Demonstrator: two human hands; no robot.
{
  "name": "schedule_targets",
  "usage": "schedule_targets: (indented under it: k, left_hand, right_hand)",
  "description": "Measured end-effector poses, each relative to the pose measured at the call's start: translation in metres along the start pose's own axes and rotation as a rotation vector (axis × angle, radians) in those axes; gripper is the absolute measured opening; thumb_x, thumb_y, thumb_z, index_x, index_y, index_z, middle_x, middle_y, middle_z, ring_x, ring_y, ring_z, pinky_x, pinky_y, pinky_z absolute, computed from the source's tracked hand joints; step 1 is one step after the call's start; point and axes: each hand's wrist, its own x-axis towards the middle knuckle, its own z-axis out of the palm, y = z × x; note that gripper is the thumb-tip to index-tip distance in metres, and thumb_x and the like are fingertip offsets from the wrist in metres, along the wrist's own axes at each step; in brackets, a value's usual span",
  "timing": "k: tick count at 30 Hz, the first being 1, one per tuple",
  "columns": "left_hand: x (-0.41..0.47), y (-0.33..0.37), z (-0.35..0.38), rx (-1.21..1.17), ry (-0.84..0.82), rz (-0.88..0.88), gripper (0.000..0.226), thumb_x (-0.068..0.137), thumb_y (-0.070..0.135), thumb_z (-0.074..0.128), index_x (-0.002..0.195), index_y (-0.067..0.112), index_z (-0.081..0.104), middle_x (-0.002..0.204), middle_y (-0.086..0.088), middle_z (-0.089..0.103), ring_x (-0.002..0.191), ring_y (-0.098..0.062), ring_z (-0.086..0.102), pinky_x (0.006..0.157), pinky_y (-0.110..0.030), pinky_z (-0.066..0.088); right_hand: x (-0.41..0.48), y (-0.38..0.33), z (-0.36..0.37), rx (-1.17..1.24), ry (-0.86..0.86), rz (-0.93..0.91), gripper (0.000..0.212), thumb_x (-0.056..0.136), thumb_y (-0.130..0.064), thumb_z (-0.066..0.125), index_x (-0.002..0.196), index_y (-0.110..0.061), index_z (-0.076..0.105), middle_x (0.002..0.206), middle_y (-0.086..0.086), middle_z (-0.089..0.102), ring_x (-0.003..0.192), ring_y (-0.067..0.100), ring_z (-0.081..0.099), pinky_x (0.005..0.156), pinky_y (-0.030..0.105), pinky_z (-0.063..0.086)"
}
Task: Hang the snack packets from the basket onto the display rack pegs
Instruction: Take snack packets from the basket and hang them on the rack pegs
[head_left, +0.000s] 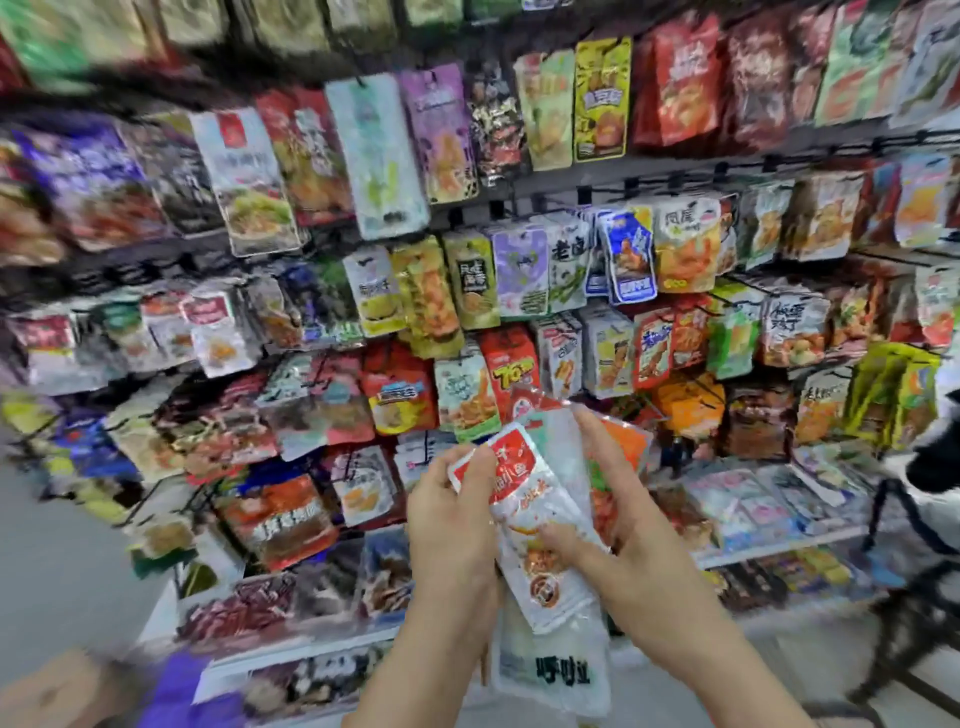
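The display rack (649, 165) at twelve o'clock looks well stocked, yet left hand (451, 514) and right hand (623, 525) each hold, grip closed, fanned snack packets (524, 493) — not yet hung.

Single head-worn view. The wide-angle camera sits on my head and faces forward and down at the display rack (675, 161). It is near enough that the rack spans the frame edge to edge. The rack's rails run tilted, higher at the right, and its left part is blurred. My left hand (452, 519) and right hand (628, 525), gripping snack packets (535, 525), lie before the rack's lower rows, nearest the lens.
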Motion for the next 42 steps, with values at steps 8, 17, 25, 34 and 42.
schedule_targets:
  k: [8, 17, 25, 34, 42]
  left_hand:
    - [0.055, 0.039, -0.114, -0.082, 0.009, 0.029, 0.010, 0.093, 0.020, 0.060, 0.086, 0.014, 0.066, 0.086, -0.018, 0.070, 0.076, -0.031, 0.064, 0.079, -0.052, 0.052]
    - [0.107, 0.048, -0.177, 0.163, 0.079, 0.251, 0.017, 0.076, 0.049, 0.063, 0.083, 0.033, 0.065, 0.093, -0.014, 0.068, 0.090, -0.041, 0.062, 0.082, -0.064, 0.049]
    - [0.188, 0.069, -0.207, 0.269, 0.083, 0.264, 0.016, 0.090, 0.021, 0.067, 0.080, 0.033, 0.072, 0.085, -0.001, 0.071, 0.086, -0.024, 0.064, 0.085, -0.051, 0.052]
    - [0.309, 0.120, -0.239, 0.138, 0.245, 0.244, 0.013, 0.082, 0.018, 0.074, 0.075, 0.029, 0.078, 0.090, -0.008, 0.075, 0.094, -0.029, 0.068, 0.092, -0.056, 0.051]
    - [0.392, 0.138, -0.268, 0.174, 0.309, 0.242, 0.006, 0.084, 0.017, 0.074, 0.089, 0.014, 0.075, 0.093, -0.005, 0.075, 0.096, -0.023, 0.069, 0.091, -0.041, 0.055]
  right_hand:
    - [0.058, 0.017, 0.117, 0.195, -0.087, 0.143, 0.035, 0.089, -0.026, 0.058, 0.112, -0.050, 0.068, 0.119, -0.041, 0.057, 0.112, -0.026, 0.046, 0.089, 0.007, 0.047]
    - [0.116, 0.015, 0.191, 0.141, -0.181, 0.262, 0.013, 0.077, -0.036, 0.068, 0.084, -0.045, 0.063, 0.087, -0.036, 0.065, 0.074, -0.028, 0.054, 0.063, 0.001, 0.044]
    - [0.187, 0.034, 0.223, -0.165, -0.263, 0.183, 0.013, 0.082, -0.032, 0.075, 0.070, -0.030, 0.078, 0.075, -0.022, 0.073, 0.076, -0.008, 0.065, 0.061, 0.003, 0.043]
    - [0.300, 0.056, 0.275, -0.215, -0.242, 0.087, 0.023, 0.086, -0.038, 0.071, 0.080, -0.018, 0.080, 0.079, -0.009, 0.076, 0.078, -0.004, 0.067, 0.074, 0.023, 0.049]
    - [0.368, 0.076, 0.332, -0.278, -0.147, 0.111, 0.049, 0.090, -0.037, 0.066, 0.048, -0.012, 0.060, 0.041, -0.002, 0.046, 0.046, 0.020, 0.045, 0.064, 0.027, 0.045]
